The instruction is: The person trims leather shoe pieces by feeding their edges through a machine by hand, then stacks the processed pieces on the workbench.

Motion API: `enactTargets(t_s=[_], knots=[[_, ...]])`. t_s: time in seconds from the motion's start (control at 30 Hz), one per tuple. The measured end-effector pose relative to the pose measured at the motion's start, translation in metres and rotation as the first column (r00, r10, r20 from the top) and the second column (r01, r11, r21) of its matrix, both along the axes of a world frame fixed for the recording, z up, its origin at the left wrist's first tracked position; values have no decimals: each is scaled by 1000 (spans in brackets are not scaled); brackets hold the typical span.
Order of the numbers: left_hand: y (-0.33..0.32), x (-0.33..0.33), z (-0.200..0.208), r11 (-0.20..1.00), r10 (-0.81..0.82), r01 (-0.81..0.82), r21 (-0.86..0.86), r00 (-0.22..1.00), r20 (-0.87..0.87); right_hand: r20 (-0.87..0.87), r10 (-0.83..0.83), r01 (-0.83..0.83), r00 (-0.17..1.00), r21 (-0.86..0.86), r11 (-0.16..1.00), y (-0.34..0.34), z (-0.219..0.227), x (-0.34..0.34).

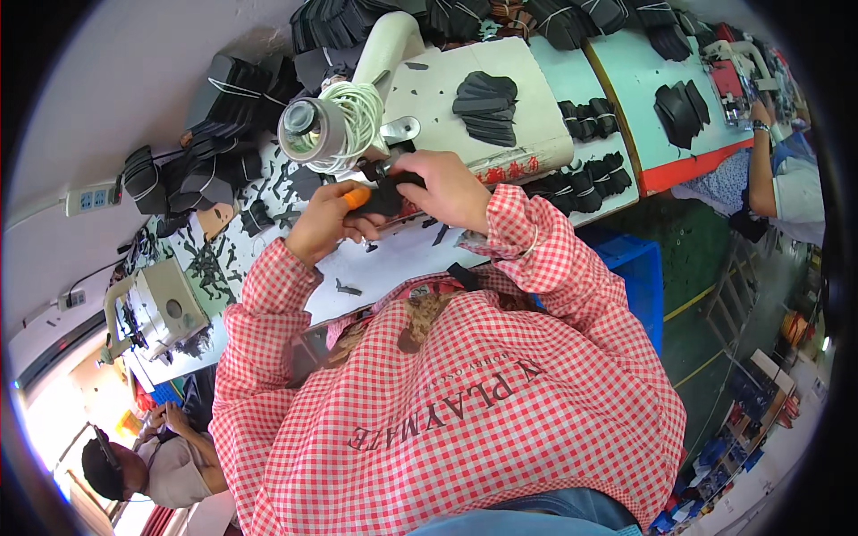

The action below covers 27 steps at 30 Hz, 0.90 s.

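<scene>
My left hand point(323, 221) pinches the left side of a small black piece of leather-like material point(384, 200). An orange finger cover point(357, 197) sits on one of its digits. On the other side, my right hand point(444, 189) grips the same piece with its fingers curled, hiding part of it. Both hands are at the front edge of a white bench machine point(391, 54), just below its working head. Farther back on the machine's flat bed lies a fanned stack of black cut pieces point(485, 107).
A coil of pale cord point(357, 121) hangs by the machine. Tied black bundles point(210, 174) and scattered scraps point(210, 268) cover the left side. A second machine point(161, 308) stands far left, and a blue crate point(630, 272) at right. Co-workers sit on both sides.
</scene>
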<state>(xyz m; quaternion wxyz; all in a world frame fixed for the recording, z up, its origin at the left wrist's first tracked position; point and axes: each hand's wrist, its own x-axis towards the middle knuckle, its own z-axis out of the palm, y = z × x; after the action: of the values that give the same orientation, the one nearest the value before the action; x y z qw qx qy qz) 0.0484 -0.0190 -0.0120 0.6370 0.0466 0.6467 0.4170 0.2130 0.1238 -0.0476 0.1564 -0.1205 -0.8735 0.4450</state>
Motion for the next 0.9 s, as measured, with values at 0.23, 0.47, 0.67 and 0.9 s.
enactTargets(t_s=[0.23,0.47,0.67,0.9], knots=[[-7,-7,-13,997,-73,76,30,993,-94,126,0,25,992,-198,980,10,12,13],[-18,-16,-7,1000,-8,8,-3,989,-150,161,-68,95,985,-165,982,8,10,10],[-1,6,-4,998,-56,61,33,989,-140,77,-29,46,997,-221,974,3,11,7],[-21,-14,-8,995,63,-59,78,997,-43,114,-55,82,992,-240,967,13,8,17]])
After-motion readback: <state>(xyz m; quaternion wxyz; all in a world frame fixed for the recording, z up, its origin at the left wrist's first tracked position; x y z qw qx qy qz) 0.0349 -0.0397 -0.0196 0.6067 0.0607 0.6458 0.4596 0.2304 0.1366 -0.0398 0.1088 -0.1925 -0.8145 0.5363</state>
